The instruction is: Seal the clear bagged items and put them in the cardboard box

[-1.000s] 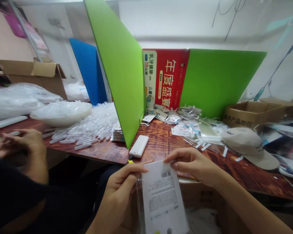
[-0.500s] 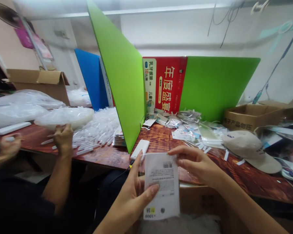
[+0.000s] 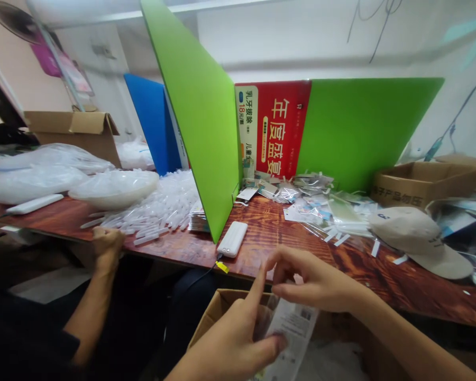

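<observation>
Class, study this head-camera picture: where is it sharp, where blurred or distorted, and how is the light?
Head view: even, soft light with no hard shadows; the red poster is sharp enough to show its print; the left hand and right hand, close to the lens, are slightly soft, as is the printed packet they hold; wide-angle distortion bends the green divider and stretches the edges; the top left corner is smeared.

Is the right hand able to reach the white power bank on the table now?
Probably yes: the right hand holds a printed packet, but bare table lies between it and the white power bank.
</observation>
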Demonstrator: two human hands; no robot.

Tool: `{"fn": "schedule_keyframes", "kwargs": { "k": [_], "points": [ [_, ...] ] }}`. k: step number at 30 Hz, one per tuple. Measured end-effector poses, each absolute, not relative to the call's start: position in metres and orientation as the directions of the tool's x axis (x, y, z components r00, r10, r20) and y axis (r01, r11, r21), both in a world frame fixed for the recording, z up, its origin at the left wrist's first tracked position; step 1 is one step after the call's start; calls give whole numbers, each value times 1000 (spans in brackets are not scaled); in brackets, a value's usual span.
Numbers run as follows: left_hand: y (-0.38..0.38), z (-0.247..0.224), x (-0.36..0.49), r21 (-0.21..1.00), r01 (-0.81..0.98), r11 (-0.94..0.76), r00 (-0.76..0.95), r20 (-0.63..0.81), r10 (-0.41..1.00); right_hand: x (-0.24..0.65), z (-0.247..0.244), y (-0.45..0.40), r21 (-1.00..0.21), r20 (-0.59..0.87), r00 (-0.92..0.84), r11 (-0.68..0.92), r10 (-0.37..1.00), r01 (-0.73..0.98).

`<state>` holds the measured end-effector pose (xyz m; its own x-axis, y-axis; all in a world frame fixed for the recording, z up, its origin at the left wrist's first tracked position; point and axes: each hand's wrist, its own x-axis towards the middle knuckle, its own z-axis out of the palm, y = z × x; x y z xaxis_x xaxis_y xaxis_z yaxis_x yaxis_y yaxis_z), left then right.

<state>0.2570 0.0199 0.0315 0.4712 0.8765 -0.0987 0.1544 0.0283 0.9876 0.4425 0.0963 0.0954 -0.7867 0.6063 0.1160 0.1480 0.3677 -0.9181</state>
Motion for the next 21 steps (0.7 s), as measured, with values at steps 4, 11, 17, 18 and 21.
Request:
{"fn": "schedule_keyframes", "kwargs": {
  "k": [4,11,17,18,21],
  "points": [
    [28,33,253,963,-265,42,374,63,925,462,97,103,-983,162,-729,44,665,-178],
    [43,42,245,970,-242,1,-32,-10,999,492,116,103,-796,429,-406,124,807,-593],
    [41,36,244,887,414,-205,92,183,979,460,106,110,-954,275,-601,136,750,-267],
    [42,34,243,823,514,-242,144,195,970,454,101,111,-973,227,-642,149,732,-174],
    [43,24,242,626,698,-348,291,195,936,437,90,118,-921,92,-707,330,701,208]
  ]
}}
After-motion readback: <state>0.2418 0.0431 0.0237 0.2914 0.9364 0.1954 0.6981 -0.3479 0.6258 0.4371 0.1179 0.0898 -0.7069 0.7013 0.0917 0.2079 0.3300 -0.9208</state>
